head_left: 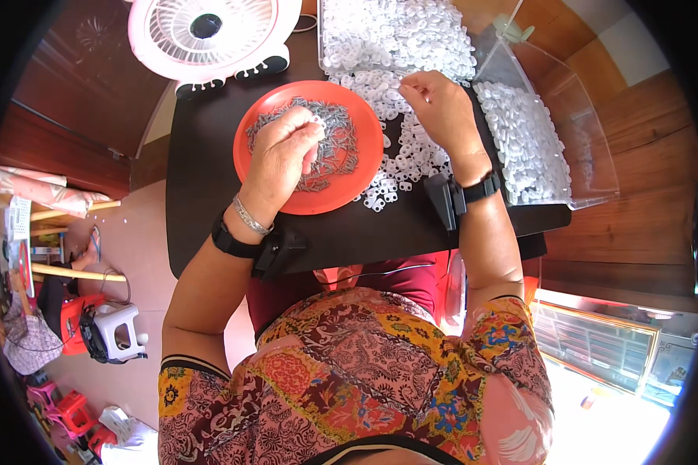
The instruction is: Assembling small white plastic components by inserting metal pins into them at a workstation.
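Note:
My left hand (281,152) is above an orange plate (310,203) heaped with small grey metal nails or screws (341,143). Its thumb and fingers are pinched on a small white plastic piece (319,122) that pokes out at the fingertips. My right hand (447,116) hovers over loose white plastic pieces (415,159) with holes in them, spread to the right of the plate. The fingers of that hand are closed at the tips, and what lies between them is too small to make out.
A clear bin heaped with white pieces (395,35) is at the back of the dark table (202,178). Another clear bin (593,186) of them stands at the right edge. A pink fan (275,43) is at the back left. Stools (116,329) and another person's foot (93,246) show at left.

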Demonstrator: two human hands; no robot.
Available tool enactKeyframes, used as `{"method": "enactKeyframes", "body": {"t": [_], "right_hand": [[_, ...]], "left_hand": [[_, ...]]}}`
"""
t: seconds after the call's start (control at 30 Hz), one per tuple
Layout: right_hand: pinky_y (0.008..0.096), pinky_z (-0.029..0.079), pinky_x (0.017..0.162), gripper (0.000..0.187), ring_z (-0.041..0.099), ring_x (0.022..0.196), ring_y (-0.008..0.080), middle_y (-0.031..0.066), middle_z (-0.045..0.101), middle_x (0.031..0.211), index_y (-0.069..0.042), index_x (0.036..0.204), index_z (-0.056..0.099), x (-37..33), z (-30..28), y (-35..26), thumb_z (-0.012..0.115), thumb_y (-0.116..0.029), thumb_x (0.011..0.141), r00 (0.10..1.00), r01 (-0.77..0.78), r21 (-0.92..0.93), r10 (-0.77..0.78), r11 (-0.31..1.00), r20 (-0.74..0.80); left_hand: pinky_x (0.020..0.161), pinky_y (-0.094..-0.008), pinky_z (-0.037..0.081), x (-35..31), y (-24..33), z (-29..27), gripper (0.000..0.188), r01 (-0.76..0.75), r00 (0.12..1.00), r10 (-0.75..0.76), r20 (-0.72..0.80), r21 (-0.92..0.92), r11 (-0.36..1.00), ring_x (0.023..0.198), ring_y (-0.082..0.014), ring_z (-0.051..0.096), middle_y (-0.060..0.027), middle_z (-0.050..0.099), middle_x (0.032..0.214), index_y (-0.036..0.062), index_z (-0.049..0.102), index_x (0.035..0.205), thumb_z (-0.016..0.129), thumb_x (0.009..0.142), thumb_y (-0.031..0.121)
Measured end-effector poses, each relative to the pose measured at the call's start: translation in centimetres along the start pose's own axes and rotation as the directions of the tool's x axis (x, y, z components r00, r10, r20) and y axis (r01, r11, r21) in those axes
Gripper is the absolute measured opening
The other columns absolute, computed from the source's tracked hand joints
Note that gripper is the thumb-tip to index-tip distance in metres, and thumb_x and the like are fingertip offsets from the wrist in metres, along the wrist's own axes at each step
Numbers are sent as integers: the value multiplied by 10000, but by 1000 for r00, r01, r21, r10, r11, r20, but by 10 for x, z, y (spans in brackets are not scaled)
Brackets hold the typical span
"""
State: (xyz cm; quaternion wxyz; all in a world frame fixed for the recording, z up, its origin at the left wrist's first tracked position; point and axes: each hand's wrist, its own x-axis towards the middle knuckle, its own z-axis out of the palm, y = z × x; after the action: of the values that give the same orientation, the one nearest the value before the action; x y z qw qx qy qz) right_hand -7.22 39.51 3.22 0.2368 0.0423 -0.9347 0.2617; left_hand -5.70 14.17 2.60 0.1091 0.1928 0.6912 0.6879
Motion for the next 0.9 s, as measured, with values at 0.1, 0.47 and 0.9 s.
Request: {"method": "enactKeyframes", "body": {"t": [0.1, 0.47, 0.9], "right_hand": [[368, 517, 710, 171, 650, 771, 265, 88, 672, 824, -113, 838, 700, 2, -3, 14, 668, -271, 782, 992, -10, -98, 22, 995, 126], [408, 495, 829, 139, 575, 978, 315, 120, 614, 959, -136, 851, 705, -1, 11, 6, 654, -219, 752, 978, 87, -281, -29, 956, 205], [388, 491, 780, 225, 615, 873, 296, 104, 633, 904, -88, 952, 671, -5, 3, 13, 668, -174, 744, 964, 135, -223, -75, 966, 256]], "left_hand": [[457, -189, 321, 0, 1, -1, 208, 8, 1000, -8, -5, -16, 1000, 512, -37, 437, 28, 501, 621, 72, 541, 775, 491, 934, 196], [472, -220, 366, 0, 4, 0, 151, 45, 999, -47, -24, -72, 996, 510, -72, 458, -4, 494, 602, 31, 545, 791, 522, 896, 137], [478, -192, 329, -1, 8, 0, 228, 121, 993, -121, 10, -58, 991, 513, -55, 446, 15, 508, 611, 70, 531, 759, 456, 939, 188]]}}
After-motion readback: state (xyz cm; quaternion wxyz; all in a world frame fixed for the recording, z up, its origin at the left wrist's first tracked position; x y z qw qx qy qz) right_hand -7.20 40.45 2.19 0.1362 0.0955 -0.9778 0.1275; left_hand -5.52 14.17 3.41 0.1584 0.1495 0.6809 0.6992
